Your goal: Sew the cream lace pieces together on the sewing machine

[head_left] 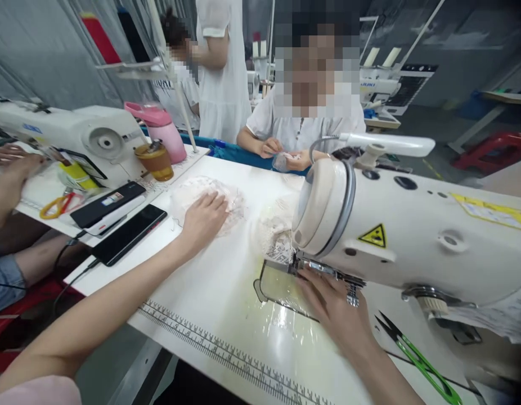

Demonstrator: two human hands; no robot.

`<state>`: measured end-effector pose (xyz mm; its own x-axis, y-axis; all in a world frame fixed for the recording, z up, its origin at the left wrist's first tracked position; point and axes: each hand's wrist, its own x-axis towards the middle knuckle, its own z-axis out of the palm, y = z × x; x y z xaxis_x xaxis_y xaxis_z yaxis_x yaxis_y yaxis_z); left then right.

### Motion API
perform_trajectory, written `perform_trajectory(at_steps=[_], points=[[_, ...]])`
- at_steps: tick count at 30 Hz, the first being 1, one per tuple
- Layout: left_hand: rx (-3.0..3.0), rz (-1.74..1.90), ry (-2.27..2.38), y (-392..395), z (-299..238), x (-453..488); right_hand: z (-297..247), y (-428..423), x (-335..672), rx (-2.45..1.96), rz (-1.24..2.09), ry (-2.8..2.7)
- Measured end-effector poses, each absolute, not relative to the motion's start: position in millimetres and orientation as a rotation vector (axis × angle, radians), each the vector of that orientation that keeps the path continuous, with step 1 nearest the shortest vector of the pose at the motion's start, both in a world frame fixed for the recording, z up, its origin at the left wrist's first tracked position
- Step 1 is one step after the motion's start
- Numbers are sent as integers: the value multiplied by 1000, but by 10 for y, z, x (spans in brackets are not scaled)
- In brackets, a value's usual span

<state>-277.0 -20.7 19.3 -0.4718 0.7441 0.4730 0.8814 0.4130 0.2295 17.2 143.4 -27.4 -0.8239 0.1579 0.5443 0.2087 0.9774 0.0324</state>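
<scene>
My left hand (205, 218) lies on a loose pile of thin whitish-pink lace pieces (188, 194), its fingers stretched out over them. Under the head of the white sewing machine (408, 225), my right hand (342, 304) reaches forward with fingers extended beside the presser foot (300, 263). Its fingertips are partly hidden by metal parts, and I see nothing held in them. A white lace piece (279, 243) lies just behind the needle area, partly covered by the machine head.
Green thread snips (421, 360) lie right of my right hand. A phone (129, 233), a black power bank (108, 203) and orange scissors (55, 206) lie left. A printed ruler (227, 351) runs along the front edge. Across the table, a person's hands (292, 160) hold a small pale piece.
</scene>
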Motion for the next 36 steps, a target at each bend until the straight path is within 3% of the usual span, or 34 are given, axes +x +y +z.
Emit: perform_trajectory(at_steps=[9, 13, 15, 17, 25, 36], points=[[-1316, -1056, -2424, -442, 497, -2516, -167, 1461, 88, -153, -192, -2431], [-2111, -1152, -2429, -534, 425, -1887, -170, 1438, 98, -228, -52, -2502], [-2616, -1054, -2211, -551, 374, -1594, -160, 1412, 102, -325, 9, -2529], [-2758, -947, -2003, -536, 327, -1404, -148, 1390, 105, -390, 39, -2570], [-2321, -495, -1906, -275, 128, -1360, -96, 1345, 162, -52, 233, -2671], [-2268, -207, -1814, -27, -69, -1536, -137, 1420, 182, -220, 121, -2708]])
